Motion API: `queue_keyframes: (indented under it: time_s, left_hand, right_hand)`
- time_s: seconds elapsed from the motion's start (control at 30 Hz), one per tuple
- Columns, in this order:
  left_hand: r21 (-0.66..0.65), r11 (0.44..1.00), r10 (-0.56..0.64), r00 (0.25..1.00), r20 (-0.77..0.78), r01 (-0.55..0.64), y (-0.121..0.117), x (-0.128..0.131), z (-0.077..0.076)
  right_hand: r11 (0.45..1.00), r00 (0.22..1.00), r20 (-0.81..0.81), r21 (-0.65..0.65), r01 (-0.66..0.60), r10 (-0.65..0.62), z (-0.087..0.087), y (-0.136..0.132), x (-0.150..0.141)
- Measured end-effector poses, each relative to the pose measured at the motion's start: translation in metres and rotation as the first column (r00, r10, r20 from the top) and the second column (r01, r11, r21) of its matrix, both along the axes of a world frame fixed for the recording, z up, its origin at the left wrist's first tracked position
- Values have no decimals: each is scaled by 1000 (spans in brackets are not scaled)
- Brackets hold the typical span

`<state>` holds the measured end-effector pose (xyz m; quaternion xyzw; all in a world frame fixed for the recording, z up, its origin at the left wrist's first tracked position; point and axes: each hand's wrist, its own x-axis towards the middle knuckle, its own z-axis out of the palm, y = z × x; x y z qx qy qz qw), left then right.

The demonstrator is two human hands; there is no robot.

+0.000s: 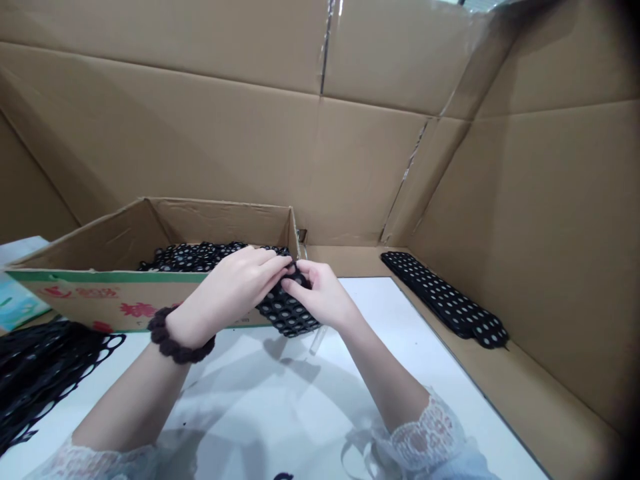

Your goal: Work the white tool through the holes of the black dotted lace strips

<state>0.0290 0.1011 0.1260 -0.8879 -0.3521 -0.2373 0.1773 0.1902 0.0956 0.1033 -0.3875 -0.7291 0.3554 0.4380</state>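
Both my hands meet above the white table, by the near right corner of an open cardboard box point(165, 303). Between them hangs a black sheet punched with round holes point(290, 313), its lower edge above the tabletop. My left hand point(237, 283), with a dark braided band on the wrist, closes its fingertips on the sheet's upper edge. My right hand point(325, 293) pinches that edge from the other side, thumb in front. Small black pieces with holes point(200, 257) fill part of the box. What the fingertips do exactly is partly hidden.
A pile of black holed sheets point(40, 373) lies at the left. On cardboard at the right rests a stack of black holed strips point(445, 297). Tall cardboard walls point(225, 133) enclose the back and right. A clear strip point(317, 340) lies on the white table point(280, 413).
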Motion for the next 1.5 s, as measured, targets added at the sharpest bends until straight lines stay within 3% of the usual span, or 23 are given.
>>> queue_keyframes:
  time_s: [0.17, 0.23, 0.3, 0.33, 0.37, 0.5, 0.6, 0.7, 0.83, 0.9, 1.07, 1.23, 1.33, 1.43, 1.5]
  left_hand:
    - [-129, 989, 121, 909, 399, -75, 0, -3, 4]
    - [-49, 970, 229, 823, 520, -239, 4, -14, 9]
    - [61, 882, 330, 702, 631, -468, 14, -29, 11]
    - [85, 839, 365, 671, 645, -538, 21, -37, 10]
    - [91, 820, 405, 686, 605, -565, 28, -43, 8]
    - [45, 844, 487, 799, 354, -534, 53, -53, -6]
    - [60, 866, 455, 832, 319, -497, 52, -48, -9]
    - [50, 923, 343, 876, 341, -381, 32, -39, 3]
    - [-29, 999, 42, 960, 276, -36, -1, -24, 17]
    - [-78, 996, -25, 973, 228, 44, -9, -17, 17]
    - [-165, 984, -9, 955, 295, 61, -8, -7, 10]
    - [-336, 928, -40, 939, 342, 163, -8, -8, 12]
    - [-329, 939, 12, 946, 323, 101, -10, -5, 11]
    - [-200, 978, 120, 929, 350, -51, -9, -3, 10]
    - [-108, 976, 217, 876, 431, -189, -5, -8, 11]
  right_hand:
    - [998, 999, 13, 46, -43, 43, 11, -10, 7]
    - [997, 997, 39, 5, -71, 70, 16, -14, 13]
    - [993, 994, 42, -59, -103, 106, 19, -17, 19]
    - [991, 993, 18, -81, -111, 113, 21, -17, 21]
    - [990, 994, -27, -91, -109, 107, 22, -17, 22]
    - [993, 963, -270, -114, -37, 5, 21, -11, 21]
    - [987, 935, -350, -158, 0, -56, 17, -5, 17]
    - [979, 925, -371, -204, 0, -77, 14, -2, 14]
    - [973, 902, -427, -227, -40, -62, 14, -2, 14]
    - [972, 887, -459, -224, -64, -47, 14, -2, 14]
    - [953, 893, -450, -268, -144, 8, 15, -3, 15]
    - [972, 954, -299, -227, -64, -7, 11, -4, 14]
    - [990, 984, -176, -137, 15, -40, 12, -6, 11]
    - [992, 992, -117, -121, 25, -39, 16, -12, 9]
    - [988, 996, -92, -155, -3, -12, 20, -16, 10]
